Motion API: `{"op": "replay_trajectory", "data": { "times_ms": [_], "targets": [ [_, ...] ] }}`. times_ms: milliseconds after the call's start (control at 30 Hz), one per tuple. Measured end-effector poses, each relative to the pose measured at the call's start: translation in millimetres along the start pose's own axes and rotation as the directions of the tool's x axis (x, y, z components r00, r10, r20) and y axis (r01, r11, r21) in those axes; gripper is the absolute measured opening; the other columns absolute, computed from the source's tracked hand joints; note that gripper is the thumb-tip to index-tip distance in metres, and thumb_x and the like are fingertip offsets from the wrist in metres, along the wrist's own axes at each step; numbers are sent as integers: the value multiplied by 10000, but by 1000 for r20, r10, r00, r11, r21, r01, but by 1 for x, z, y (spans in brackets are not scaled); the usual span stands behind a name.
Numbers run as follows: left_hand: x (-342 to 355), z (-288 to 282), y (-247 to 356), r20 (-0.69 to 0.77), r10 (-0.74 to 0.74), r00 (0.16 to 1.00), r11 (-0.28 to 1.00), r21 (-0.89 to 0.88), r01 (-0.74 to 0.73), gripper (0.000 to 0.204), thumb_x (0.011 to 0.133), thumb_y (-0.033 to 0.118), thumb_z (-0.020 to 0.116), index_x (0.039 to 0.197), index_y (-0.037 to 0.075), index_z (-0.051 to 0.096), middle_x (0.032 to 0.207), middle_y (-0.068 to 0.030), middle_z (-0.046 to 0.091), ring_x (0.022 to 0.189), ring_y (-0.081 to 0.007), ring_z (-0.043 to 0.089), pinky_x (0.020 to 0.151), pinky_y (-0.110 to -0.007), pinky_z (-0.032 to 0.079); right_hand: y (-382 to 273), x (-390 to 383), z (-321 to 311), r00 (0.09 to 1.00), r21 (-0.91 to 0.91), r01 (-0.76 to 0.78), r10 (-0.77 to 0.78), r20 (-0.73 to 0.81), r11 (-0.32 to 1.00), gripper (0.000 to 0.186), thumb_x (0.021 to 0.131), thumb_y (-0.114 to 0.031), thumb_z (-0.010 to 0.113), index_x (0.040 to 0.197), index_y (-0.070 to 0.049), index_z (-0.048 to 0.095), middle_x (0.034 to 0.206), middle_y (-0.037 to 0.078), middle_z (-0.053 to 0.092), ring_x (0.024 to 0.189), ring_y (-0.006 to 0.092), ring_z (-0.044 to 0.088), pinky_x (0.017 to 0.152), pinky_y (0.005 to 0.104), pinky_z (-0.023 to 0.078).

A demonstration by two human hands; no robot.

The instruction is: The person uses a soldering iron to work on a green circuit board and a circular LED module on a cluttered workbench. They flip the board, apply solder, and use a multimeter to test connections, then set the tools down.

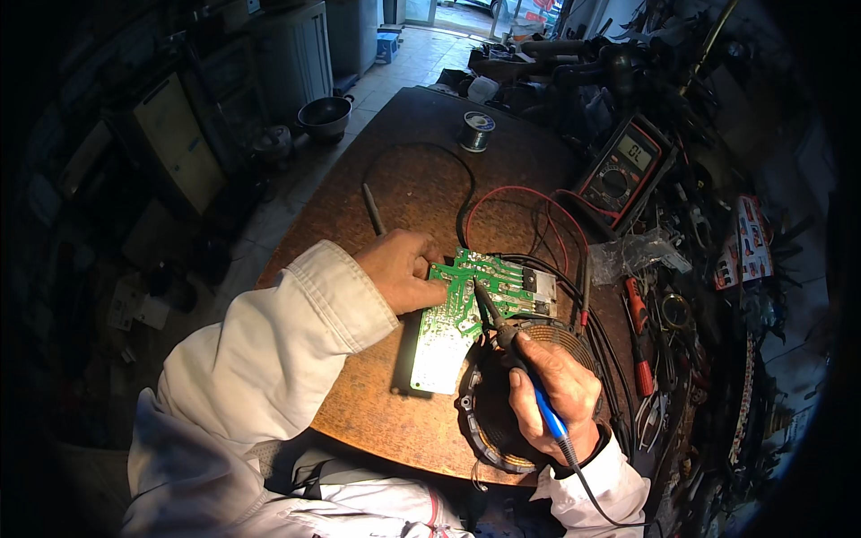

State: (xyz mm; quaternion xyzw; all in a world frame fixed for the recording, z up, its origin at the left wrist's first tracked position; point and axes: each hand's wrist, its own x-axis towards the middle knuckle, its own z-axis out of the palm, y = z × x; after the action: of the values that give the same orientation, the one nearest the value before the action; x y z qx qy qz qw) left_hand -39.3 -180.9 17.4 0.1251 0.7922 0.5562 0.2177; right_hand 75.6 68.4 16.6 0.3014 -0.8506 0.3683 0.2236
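Observation:
My left hand [402, 272] grips the upper left edge of a green circuit board [446, 323], its fingers bent and pressed together there. The board lies solder side up, its lower part brightly lit. In my right hand [567, 386] is a soldering iron with a blue handle [548, 410], held like a pen. Its dark tip points down at the middle of the board and seems to touch it. Under my right hand sits a round coil [491, 421] with copper-coloured windings, partly hidden by the hand. A pale heat sink [541, 291] is at the board's right side.
A spool of solder [477, 133] stands on the wooden table [417, 117]. The black probe [372, 212] lies beyond my left hand. At right are a multimeter [625, 170], a clear plastic bag [635, 255], a red screwdriver [644, 377] and cluttered tools. A pot [325, 118] sits left, off the table.

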Motion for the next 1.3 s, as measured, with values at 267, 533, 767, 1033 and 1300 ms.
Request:
{"op": "replay_trajectory", "data": {
  "times_ms": [267, 533, 767, 1033, 1300],
  "targets": [
    [0, 0, 1, -1, 11, 1000, 999, 34, -11, 347, 825, 31, 687, 1106, -128, 560, 836, -169, 708, 752, -121, 659, 640, -248, 506, 1, -1, 2, 1000, -15, -2, 2, -27, 1000, 340, 828, 8, 644, 1157, 93, 634, 854, 212, 691, 682, 292, 688, 626, 336, 554],
    [-3, 0, 7, -2, 20, 1000, 1000, 9, -19, 343, 820, 28, 685, 1098, -136, 569, 791, -141, 696, 689, -98, 622, 576, -240, 460, 2, -1, 3, 999, -7, -5, 4, -36, 1000, 334, 829, 8, 647, 1153, 89, 639, 861, 211, 693, 693, 290, 693, 634, 333, 557],
    [-5, 0, 9, -16, 26, 1000, 1000, 15, -26, 352, 806, 22, 685, 1104, -132, 577, 776, -121, 695, 668, -89, 614, 564, -244, 455, -2, 2, 0, 1000, 5, -15, 15, 7, 1000, 371, 779, 16, 700, 1140, 87, 648, 879, 235, 684, 697, 335, 697, 627, 360, 569],
    [-2, 2, 6, -20, 29, 999, 1000, 5, -29, 330, 810, 23, 688, 1089, -117, 581, 788, -125, 702, 680, -90, 619, 574, -242, 460, -5, 6, -3, 1000, 14, -13, 12, 18, 1000, 357, 810, 15, 647, 1162, 76, 643, 807, 181, 658, 612, 259, 635, 571, 335, 511],
    [1, 1, 1, -18, 11, 1000, 999, 51, -10, 321, 809, 28, 689, 1074, -104, 566, 801, -141, 705, 705, -98, 628, 602, -243, 470, -2, 8, -3, 999, 71, -24, 26, -28, 997, 339, 789, 15, 685, 1121, 82, 670, 897, 215, 686, 730, 305, 707, 647, 329, 566]
  ]
}}
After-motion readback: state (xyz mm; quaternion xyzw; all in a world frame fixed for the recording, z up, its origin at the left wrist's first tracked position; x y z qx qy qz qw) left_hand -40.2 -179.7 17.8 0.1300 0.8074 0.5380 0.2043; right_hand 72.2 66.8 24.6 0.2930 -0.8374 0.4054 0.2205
